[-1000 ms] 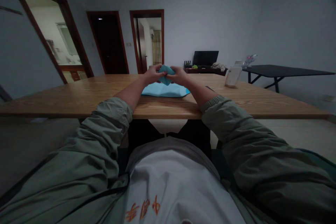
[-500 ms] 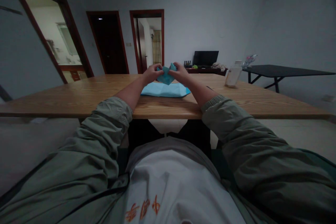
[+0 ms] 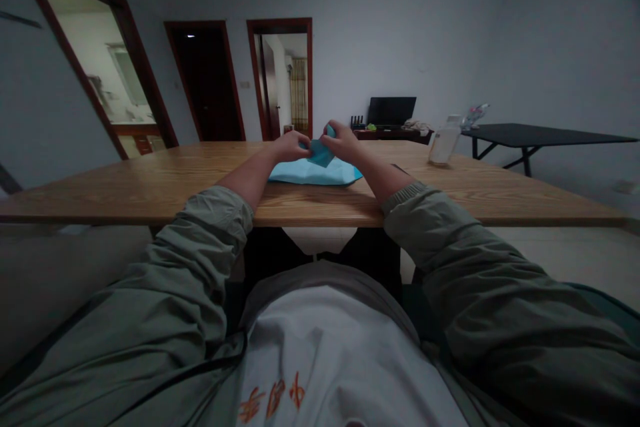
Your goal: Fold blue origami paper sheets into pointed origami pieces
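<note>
A small folded piece of blue paper [image 3: 321,153] is held up between my two hands, above the table. My left hand [image 3: 291,145] pinches its left edge with thumb and fingers. On the other side my right hand [image 3: 342,140] grips the paper's upper right part, its fingers closed. Below them, a larger light blue sheet [image 3: 315,173] lies flat on the wooden table [image 3: 200,180], partly behind my right wrist.
A clear bottle with a label [image 3: 443,141] stands on the table at the right. A small dark object lies beside my right forearm. Farther back are a black table [image 3: 530,135] and a monitor [image 3: 393,111].
The small blue paper has turned and shifted slightly right and down. My left hand has lowered a little and now holds it at the edge. My right hand has hardly moved.
</note>
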Available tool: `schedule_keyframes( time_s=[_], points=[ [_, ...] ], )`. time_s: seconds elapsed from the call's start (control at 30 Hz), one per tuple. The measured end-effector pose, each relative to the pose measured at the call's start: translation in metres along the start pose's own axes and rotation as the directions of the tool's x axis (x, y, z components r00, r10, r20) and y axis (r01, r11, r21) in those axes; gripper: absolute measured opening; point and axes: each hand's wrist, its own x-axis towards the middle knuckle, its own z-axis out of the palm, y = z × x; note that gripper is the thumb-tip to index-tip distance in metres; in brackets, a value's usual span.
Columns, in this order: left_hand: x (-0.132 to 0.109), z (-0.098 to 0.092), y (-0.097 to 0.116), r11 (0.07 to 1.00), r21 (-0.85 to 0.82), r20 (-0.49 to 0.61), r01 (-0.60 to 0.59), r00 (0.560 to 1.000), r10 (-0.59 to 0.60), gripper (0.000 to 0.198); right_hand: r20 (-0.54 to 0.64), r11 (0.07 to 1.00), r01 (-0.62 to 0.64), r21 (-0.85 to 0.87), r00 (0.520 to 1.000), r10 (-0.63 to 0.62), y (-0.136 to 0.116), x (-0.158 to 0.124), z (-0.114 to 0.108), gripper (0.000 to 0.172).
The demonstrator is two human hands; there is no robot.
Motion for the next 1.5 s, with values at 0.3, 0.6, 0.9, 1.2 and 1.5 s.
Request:
schedule_keyframes(
  time_s=[0.3, 0.6, 0.9, 1.2, 1.5],
  points=[
    [0.001, 0.003, -0.002, 0.996, 0.067, 0.035, -0.057, 0.998, 0.055, 0.030, 0.044, 0.998, 0.057, 0.005, 0.997, -0.058, 0.000, -0.002, 0.000, 0.017],
    [0.001, 0.001, -0.002, 0.977, 0.213, -0.055, -0.010, 0.998, 0.022, 0.026, 0.085, 0.999, -0.013, -0.046, 0.996, 0.017, 0.001, -0.003, -0.003, 0.023],
    [0.005, -0.001, -0.010, 0.963, 0.268, -0.095, 0.025, 0.995, 0.001, 0.026, 0.041, 0.962, -0.115, -0.248, 0.991, 0.129, -0.004, -0.003, -0.007, 0.027],
    [0.004, 0.001, -0.005, 0.957, 0.278, 0.003, 0.085, 0.996, -0.090, 0.025, 0.132, 0.951, -0.066, -0.303, 0.985, 0.110, 0.000, -0.006, -0.004, 0.028],
    [0.003, 0.003, -0.005, 0.972, 0.231, 0.104, -0.035, 0.994, 0.012, 0.031, 0.295, 0.962, -0.009, -0.273, 0.951, 0.093, 0.016, -0.004, 0.008, 0.021]
  ],
)
